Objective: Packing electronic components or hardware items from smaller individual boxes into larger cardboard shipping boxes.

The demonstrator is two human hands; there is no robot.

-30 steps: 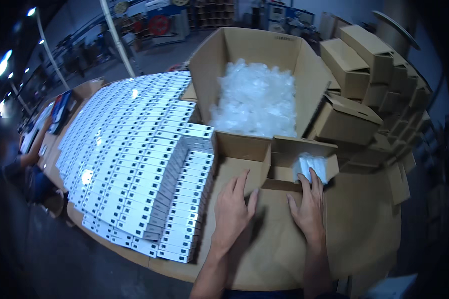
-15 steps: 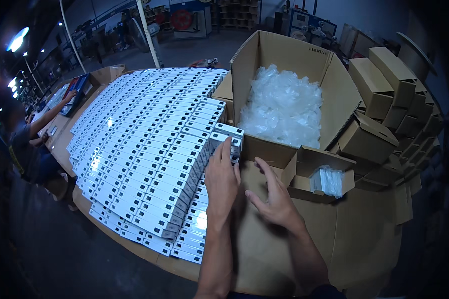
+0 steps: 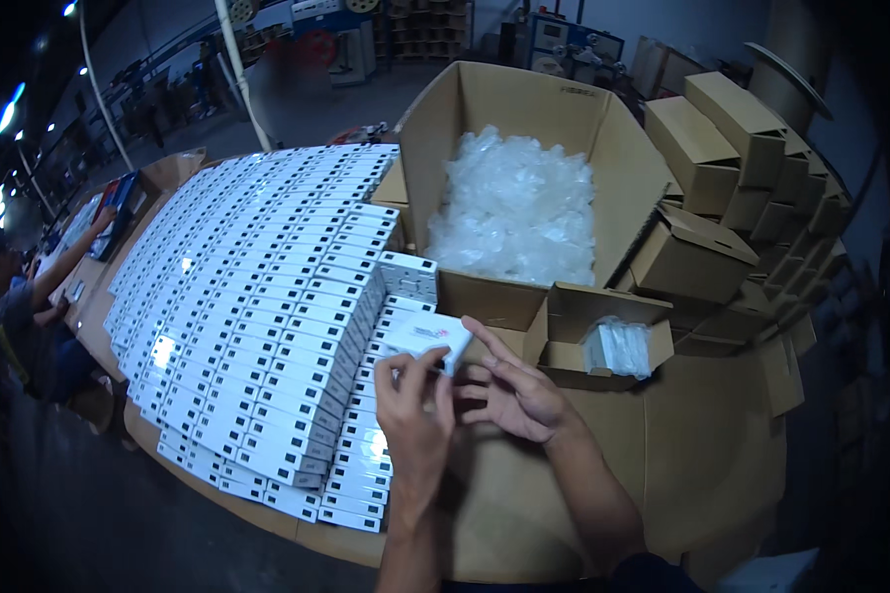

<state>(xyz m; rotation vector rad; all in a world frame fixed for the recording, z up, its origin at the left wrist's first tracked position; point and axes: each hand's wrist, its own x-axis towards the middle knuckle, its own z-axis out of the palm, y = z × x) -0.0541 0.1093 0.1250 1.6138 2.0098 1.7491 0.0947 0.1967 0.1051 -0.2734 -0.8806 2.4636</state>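
"I'm reading your feed from my desk. What's at the far left?"

"I see a co-worker (image 3: 18,311), one arm stretched out toward a dark blue thing (image 3: 119,219) that's too small for me to make out. Next to that, stacks of slim white boxes (image 3: 242,316) spread across the worktop (image 3: 712,455), packed tight, each end showing a small dark square. The column on their right edge sits lower than the rest."

"And the left grip?"

"I have the left grip (image 3: 413,420) closed on one white box (image 3: 423,332), fingers and thumb at its near side. It's held over that lower column, tilted, with a little print on its top face."

"The right one?"

"My right grip (image 3: 524,400) is loosely open, palm partly up, index fingertip at the box's right corner. I can't tell whether it carries any weight."

"Past the hands?"

"Behind them I get a big open carton (image 3: 623,168) heaped with clear plastic bags (image 3: 519,217). To the right of the hands is a small open carton (image 3: 564,376), with plastic-wrapped packs (image 3: 618,346) standing at its right end. Farthest right, I see brown cartons (image 3: 707,143) piled up."
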